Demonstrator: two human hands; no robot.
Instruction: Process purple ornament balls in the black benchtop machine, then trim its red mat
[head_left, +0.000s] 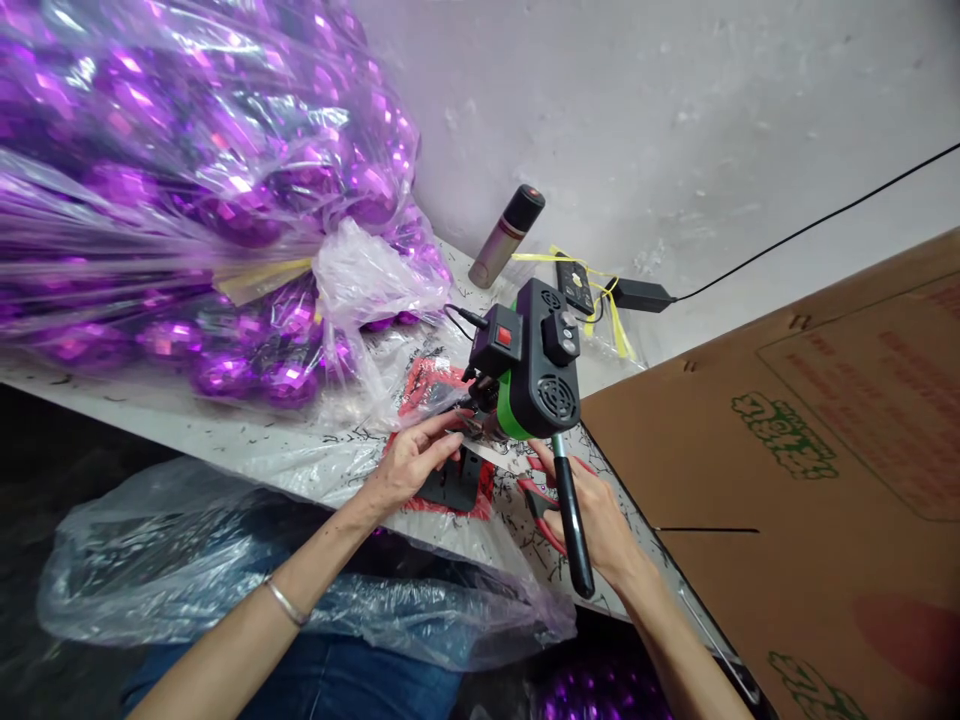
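Observation:
A small black and green bench machine (551,350) with a red switch and a black lever handle (574,520) stands on the table. My left hand (416,455) reaches under its front from the left, thumb and fingers pinched at a small dark piece I cannot make out. Behind the lever, my right hand (596,510) is closed around red and black handled scissors (540,500), their blades pointing left toward my left fingertips. The machine's dark base plate (454,482), edged with red tape, lies just below my left hand. The machine's head partly hides the working spot.
Clear plastic bags of shiny purple mirrored balls (225,180) fill the left side. A spray can (506,237) and a power adapter (640,294) are near the wall. A cardboard box (795,440) stands right. Dark clippings litter the tabletop; plastic film (300,570) covers my lap.

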